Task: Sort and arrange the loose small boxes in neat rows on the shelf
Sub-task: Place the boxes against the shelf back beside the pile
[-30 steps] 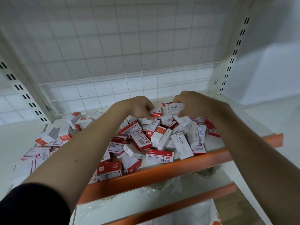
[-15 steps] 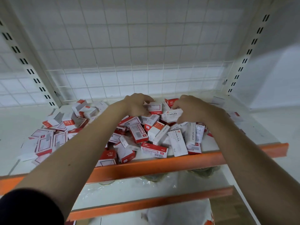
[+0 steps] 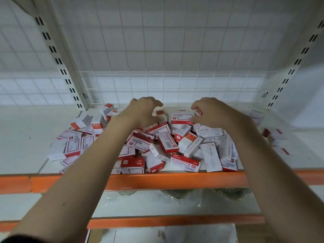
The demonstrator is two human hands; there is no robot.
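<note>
My two bare forearms reach over the orange metal front beam (image 3: 175, 179) of the white shelf board (image 3: 26, 137), and everything I describe sits relative to that beam. Just behind its middle lies the loose heap of small red-and-white cardboard staple boxes (image 3: 168, 142), tumbled at all angles, some flat, some on edge, several showing the word STAPLES. A thinner scatter of the same boxes spreads behind the beam's left part, and a few blurred ones lie behind its right end. My left hand (image 3: 142, 111) hovers over the far side of the heap, fingers curled downward like a claw with thumb apart; it seems to hold nothing, though its fingertips are hidden from me. My right hand (image 3: 211, 112) is at the same depth, fingers bent, its fingertips touching a flat red-edged white box (image 3: 182, 118) on top of the heap. Far behind the beam stands the white wire grid back panel (image 3: 157, 67).
</note>
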